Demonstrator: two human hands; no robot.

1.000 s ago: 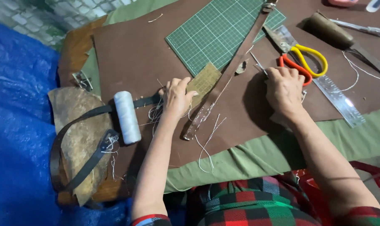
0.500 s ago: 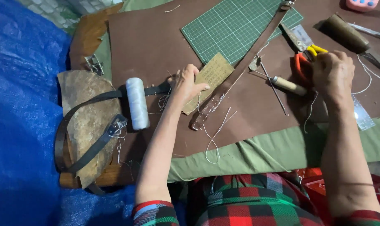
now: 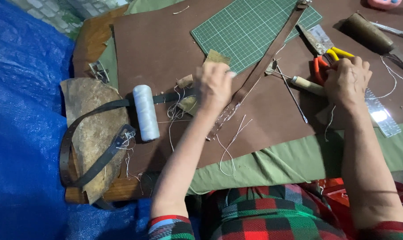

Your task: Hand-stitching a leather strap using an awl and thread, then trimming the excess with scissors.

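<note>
At centre of the brown work sheet [image 3: 166, 44]: left hand [image 3: 214, 84] laid palm-down over the lower stretch of the brown leather strap [image 3: 272, 53], with a tan leather scrap [image 3: 217, 57] poking out at the hand's 12 o'clock. Blurred, so cannot tell whether pinching or only pressing.

Toward 3 o'clock from there: right hand [image 3: 348, 80] bunched closed, fingers curled in against the orange-and-yellow scissors [image 3: 330, 58]. Hard to tell whether holding the handles or the white thread trailing below the wrist. Just beside it at 9 o'clock, a wooden-handled awl [image 3: 305, 84], lying untouched. Under the wrist, a metal ruler [image 3: 381, 118].

Strap running diagonally from the green cutting mat [image 3: 250, 26] at 1 o'clock down to 7 o'clock. A row of small holes or stitches at the near end, with loose white threads [image 3: 230, 151] hanging off toward 6 o'clock.

Judging by that: sewing begun at the near end only, thread ends untrimmed, and the long upper run of the strap looking bare, so most of the length left to do.

Off at 9 o'clock: white thread spool [image 3: 146, 112], resting across a dark belt [image 3: 95, 111] looped over a worn hide piece [image 3: 95, 146].
</note>
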